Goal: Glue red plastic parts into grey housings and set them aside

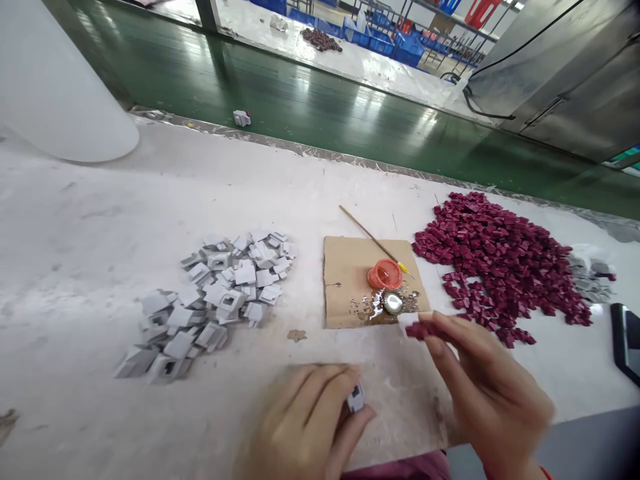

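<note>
My left hand [305, 427] is low at the table's front edge, fingers pinched round a small grey plastic housing [356, 399]. My right hand [487, 387] is just right of it, fingertips closed on a small dark red block [417, 329], held above the front edge of a brown cardboard sheet [345, 267]. On the cardboard stand a small orange cup [385, 274] and a round metal lid [393, 302] amid glue stains. A thin stick [367, 233] lies slanted across its top. A heap of grey housings [220, 293] lies to the left, a heap of dark red blocks [500, 260] to the right.
The white worktable [100, 220] ends at a metal-edged far rim above a green floor. A large white roll [55, 80] stands at the far left. A dark phone [627, 340] lies at the right edge. A few grey parts [593, 277] sit beyond the red heap.
</note>
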`<state>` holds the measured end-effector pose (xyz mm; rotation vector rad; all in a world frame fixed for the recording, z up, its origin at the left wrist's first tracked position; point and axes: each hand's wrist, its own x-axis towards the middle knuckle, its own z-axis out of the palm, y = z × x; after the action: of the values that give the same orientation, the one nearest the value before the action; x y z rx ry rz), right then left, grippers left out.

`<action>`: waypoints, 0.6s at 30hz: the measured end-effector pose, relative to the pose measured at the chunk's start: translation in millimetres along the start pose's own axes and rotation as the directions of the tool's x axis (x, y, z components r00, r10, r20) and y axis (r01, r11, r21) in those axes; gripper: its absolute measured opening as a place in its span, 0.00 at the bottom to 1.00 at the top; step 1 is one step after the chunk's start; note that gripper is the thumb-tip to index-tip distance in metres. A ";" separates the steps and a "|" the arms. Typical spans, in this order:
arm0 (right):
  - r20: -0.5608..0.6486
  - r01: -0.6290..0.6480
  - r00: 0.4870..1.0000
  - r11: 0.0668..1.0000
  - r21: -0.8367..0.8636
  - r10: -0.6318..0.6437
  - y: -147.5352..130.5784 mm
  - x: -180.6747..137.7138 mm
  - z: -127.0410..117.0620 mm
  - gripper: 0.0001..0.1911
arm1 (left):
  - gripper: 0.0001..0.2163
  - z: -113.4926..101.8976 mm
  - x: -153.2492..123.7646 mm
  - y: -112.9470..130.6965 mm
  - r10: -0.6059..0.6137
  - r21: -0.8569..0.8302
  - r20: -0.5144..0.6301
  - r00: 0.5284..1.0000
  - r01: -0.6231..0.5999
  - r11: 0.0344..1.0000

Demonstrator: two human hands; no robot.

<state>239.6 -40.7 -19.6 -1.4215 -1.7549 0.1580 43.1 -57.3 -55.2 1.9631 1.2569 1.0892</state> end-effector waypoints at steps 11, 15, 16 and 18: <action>0.050 -0.058 0.998 0.981 0.186 0.049 -32.5 -37.4 26.1 0.15 | 0.08 -0.8 3.7 -6.2 0.091 0.129 0.056 0.994 -0.098 0.987; 0.121 -0.049 0.992 0.979 0.196 0.026 -29.4 -35.9 25.5 0.14 | 0.07 -1.9 4.6 -5.2 0.066 0.113 0.072 0.995 -0.074 0.991; 0.140 -0.046 0.990 0.978 0.204 0.018 -29.3 -35.0 25.4 0.13 | 0.07 -2.5 5.2 -5.0 0.065 0.108 0.076 0.995 -0.073 0.991; 0.175 -0.047 0.985 0.973 0.225 0.007 -30.0 -31.8 26.3 0.12 | 0.07 -3.3 6.7 -4.5 0.073 0.105 0.088 0.994 -0.082 0.991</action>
<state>199.4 -67.8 -35.7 -1.2951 -1.7919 0.4961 39.7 -49.2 -54.8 2.1318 1.2273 0.9832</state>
